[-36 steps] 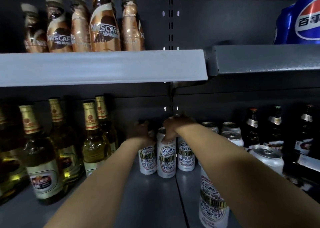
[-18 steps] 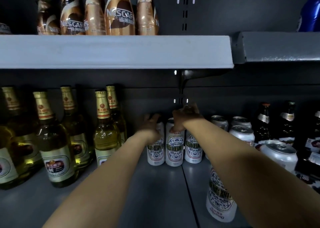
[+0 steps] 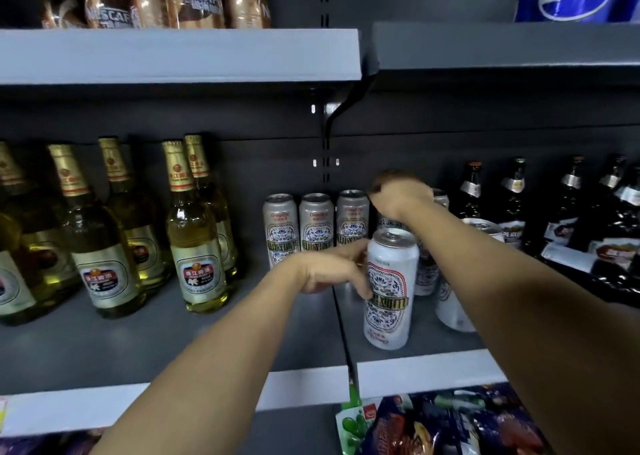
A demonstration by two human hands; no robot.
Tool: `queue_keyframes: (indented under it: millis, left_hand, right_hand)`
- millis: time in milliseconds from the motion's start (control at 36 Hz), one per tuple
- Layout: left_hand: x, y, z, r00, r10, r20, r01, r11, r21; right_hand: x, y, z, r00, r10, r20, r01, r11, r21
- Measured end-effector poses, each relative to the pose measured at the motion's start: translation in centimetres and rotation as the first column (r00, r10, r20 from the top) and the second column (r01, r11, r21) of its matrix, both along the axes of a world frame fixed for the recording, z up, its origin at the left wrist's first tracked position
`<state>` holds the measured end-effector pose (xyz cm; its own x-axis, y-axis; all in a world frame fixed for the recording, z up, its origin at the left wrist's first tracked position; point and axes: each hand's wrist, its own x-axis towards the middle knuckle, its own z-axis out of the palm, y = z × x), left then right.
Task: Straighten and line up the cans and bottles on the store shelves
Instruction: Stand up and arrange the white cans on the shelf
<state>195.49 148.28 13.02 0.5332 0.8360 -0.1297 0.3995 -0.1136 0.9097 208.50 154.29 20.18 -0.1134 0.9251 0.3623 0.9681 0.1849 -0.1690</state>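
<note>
From the head camera, the front can (image 3: 390,290) stands near the front of the middle shelf (image 3: 173,337), just right of the seam between the two shelf boards. Its long axis is close to upright, leaning slightly, with the pull-tab top up and its patterned label facing the camera. The left hand (image 3: 332,269) is at its left side, thumb and fingers curled against the wall of the can in a loose grip, not fully wrapped around it. Behind it, three matching cans (image 3: 316,227) stand upright in a row at the back of the shelf, side by side, tops up. The right hand (image 3: 401,193) reaches further back and to the right, bent down at the wrist over more cans (image 3: 426,271) behind the front can; its fingers are hidden behind the hand, so whether they grip anything cannot be told. Left of the cans stand clear beer bottles (image 3: 199,233) with gold foil necks, upright. To the right are dark bottles (image 3: 512,195), some leaning.
</note>
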Motion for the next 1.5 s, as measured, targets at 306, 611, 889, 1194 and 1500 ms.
queue_keyframes:
  millis: [306, 611, 889, 1194, 1500]
  left_hand:
    - [1.9, -1.8, -3.5, 0.927, 0.33, 0.178, -0.354, 0.926, 0.128]
    - [-7.4, -0.5, -3.0, 0.673, 0.696, 0.25, -0.74, 0.637, 0.217]
    - [-13.1, 0.1, -3.6, 0.791, 0.556, 0.254, -0.581, 0.813, 0.032]
    - [-9.3, -1.2, -9.6, 0.62, 0.755, 0.214, -0.776, 0.551, 0.306]
    - [-11.5, 0.3, -9.1, 0.665, 0.66, 0.351, -0.721, 0.69, 0.069]
  right_hand:
    - [-1.5, -2.8, -1.6, 0.994, 0.104, -0.043, -0.108, 0.99, -0.088]
    - [-5.3, -4.0, -4.9, 0.663, 0.281, -0.694, -0.583, 0.775, -0.243]
    - [-10.2, -3.5, -4.5, 0.63, 0.29, -0.72, -0.64, 0.719, -0.27]
    - [-14.2, -4.1, -6.2, 0.936, 0.134, -0.326, -0.143, 0.99, -0.001]
    - [-12.8, -2.6, -4.5, 0.763, 0.312, -0.566, -0.5, 0.84, -0.211]
